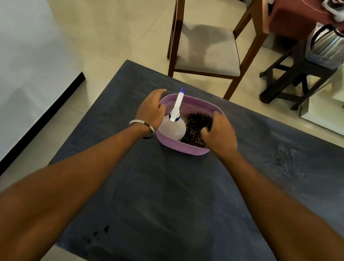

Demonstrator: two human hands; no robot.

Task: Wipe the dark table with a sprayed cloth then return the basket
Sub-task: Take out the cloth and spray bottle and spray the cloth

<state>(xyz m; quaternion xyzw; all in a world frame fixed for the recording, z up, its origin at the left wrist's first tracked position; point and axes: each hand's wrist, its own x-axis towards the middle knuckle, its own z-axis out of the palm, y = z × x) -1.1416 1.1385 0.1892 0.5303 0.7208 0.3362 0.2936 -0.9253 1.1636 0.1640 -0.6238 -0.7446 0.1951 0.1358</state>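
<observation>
Pale floor tiles surround a dark table (177, 200) whose top shows faint smeared streaks. Toward the far side of that table stands a purple basket (182, 148) with a perforated wall. Inside the basket, on its left half, a translucent spray bottle (172, 128) leans with its white nozzle and blue tip pointing up and away over the far rim. On the basket's right half lies a dark patterned cloth (197, 126), bunched up.

Both arms reach forward to the basket. The left hand (151, 109) rests against the basket's left rim, fingers extended and lightly bent along the outer wall, just beside the bottle; a metal bangle (142, 124) circles that wrist. The right hand (220, 133) is over the basket's right side with its fingers curled down onto the cloth; whether they pinch the cloth or the rim cannot be told.

Beyond the basket, off the table, a wooden chair (208, 49) with a grey seat faces the table. Right of the chair, a steel kettle (326, 42) sits on a dark stool (290, 82).
</observation>
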